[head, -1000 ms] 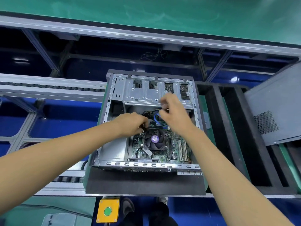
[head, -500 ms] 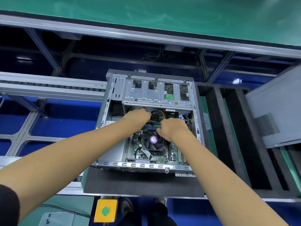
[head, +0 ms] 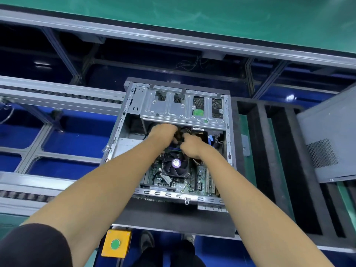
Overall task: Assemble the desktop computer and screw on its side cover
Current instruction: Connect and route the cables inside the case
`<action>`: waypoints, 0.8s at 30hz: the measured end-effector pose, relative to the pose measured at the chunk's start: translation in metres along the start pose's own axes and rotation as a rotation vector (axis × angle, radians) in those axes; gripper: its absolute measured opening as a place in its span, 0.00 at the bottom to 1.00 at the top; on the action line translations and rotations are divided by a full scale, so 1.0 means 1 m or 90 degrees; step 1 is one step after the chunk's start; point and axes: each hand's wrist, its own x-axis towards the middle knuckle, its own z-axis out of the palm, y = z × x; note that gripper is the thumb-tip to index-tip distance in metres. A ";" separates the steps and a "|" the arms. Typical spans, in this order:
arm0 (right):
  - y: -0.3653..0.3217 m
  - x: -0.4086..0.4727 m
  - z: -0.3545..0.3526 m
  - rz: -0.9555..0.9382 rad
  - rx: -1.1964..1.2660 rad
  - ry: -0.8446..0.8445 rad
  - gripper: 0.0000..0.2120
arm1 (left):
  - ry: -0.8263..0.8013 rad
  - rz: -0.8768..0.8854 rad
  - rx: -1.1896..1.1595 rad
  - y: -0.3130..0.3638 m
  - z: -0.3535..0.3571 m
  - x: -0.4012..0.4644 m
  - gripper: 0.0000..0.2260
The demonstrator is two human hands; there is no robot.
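Both hands working cables in the open grey metal computer case (head: 228, 132): left hand (head: 163, 132) and right hand (head: 191, 146) curled, apparently pinching dark cables (head: 180, 132); seat connectors squarely, route clear of black CPU fan (head: 175, 164).

Nothing gripped among the non-task items, so I logged places from where my hands met. Directly below that spot, nearest me, I saw a yellow button box (head: 117, 243) with a round green button (head: 115, 244) on top. Just right of it, dark shoes (head: 147, 242) stood on the blue floor (head: 63, 139). To the left ran grey conveyor rails (head: 57, 97), with a roller chain visible along the lower rail. Well to the right lay a black foam tray (head: 264, 151) with long slots. Far above, across the top, stretched a green bench surface (head: 192, 14) edged by a grey aluminium frame (head: 173, 38).
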 end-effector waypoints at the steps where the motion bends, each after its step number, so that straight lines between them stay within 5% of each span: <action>1: 0.000 0.001 -0.001 0.005 0.031 -0.003 0.22 | -0.001 -0.020 -0.019 0.000 0.000 0.003 0.08; 5: 0.002 0.004 -0.004 0.012 0.131 -0.050 0.33 | 0.084 -0.070 -0.022 -0.002 0.016 0.005 0.12; 8: 0.005 0.011 -0.005 0.007 0.184 -0.038 0.32 | 0.139 -0.127 0.009 -0.005 0.024 0.005 0.14; 17: 0.007 0.007 0.004 -0.006 0.052 0.006 0.35 | 0.174 -0.171 0.059 -0.002 0.035 0.006 0.10; 21: 0.009 0.002 0.007 -0.062 0.005 0.060 0.15 | 0.181 -0.120 -0.018 0.001 0.017 -0.004 0.06; 24: 0.009 -0.005 0.018 -0.119 -0.002 0.109 0.09 | 0.187 -0.083 -0.144 -0.007 0.019 -0.008 0.07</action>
